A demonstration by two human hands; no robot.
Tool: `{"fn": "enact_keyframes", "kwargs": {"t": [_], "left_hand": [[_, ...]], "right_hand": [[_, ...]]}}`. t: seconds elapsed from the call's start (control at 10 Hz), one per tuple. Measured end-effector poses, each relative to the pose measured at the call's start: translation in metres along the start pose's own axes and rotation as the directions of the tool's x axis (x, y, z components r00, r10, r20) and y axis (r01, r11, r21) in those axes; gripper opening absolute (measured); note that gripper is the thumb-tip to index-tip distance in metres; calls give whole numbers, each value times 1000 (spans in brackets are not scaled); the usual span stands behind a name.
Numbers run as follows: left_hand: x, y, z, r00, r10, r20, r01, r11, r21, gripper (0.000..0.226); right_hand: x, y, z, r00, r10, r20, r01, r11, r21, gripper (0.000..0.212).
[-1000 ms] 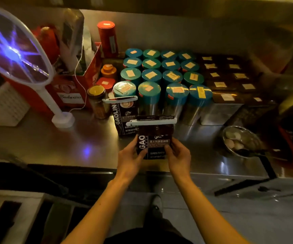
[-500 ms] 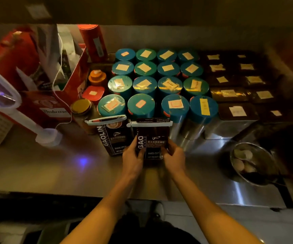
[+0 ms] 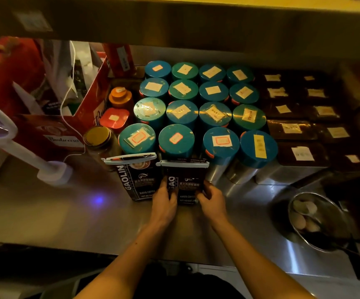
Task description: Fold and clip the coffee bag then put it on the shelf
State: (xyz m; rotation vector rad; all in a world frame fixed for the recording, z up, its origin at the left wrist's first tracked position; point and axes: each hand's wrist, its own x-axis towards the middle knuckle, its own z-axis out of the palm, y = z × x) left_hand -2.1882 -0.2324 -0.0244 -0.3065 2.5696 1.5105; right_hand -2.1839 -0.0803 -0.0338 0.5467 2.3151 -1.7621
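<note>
A black coffee bag point(image 3: 186, 185) stands upright on the steel shelf point(image 3: 66, 212), its folded top held by a white clip point(image 3: 182, 163). My left hand point(image 3: 164, 203) grips its left edge and my right hand point(image 3: 212, 200) grips its right edge. Just to its left stands a second black coffee bag point(image 3: 137, 180), also closed with a white clip point(image 3: 129, 159). The two bags stand side by side, touching or nearly so.
Several teal-lidded steel canisters point(image 3: 220, 141) stand right behind the bags, with dark labelled boxes point(image 3: 302, 154) to their right. A glass jar point(image 3: 98, 139), a red carton point(image 3: 51, 134) and a white bug zapper point(image 3: 53, 172) are left. A steel bowl point(image 3: 317, 223) sits at right.
Both hands have carried the clipped bag forward onto the shelf until it stands beside the other bag in front of the canisters. My view has moved closer.
</note>
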Motion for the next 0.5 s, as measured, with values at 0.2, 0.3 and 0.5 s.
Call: {"fn": "enact_keyframes", "kwargs": {"t": [0.2,0.3,0.5], "left_hand": [[-3,6,-2,999,51,-18,-51,998,-29,56],[-9,7,2,997,69,-39,-69,998,-5,59],[-37,7,1,993,57,-106,-55,998,20,59]], "right_hand": [[5,-4,-5,996,-9,89,7,1000,26,58],[1,-2,-11,995,-32,91,30,999,26,59],[-21,0,-23,986,-127,108,126,992,10,58]]}}
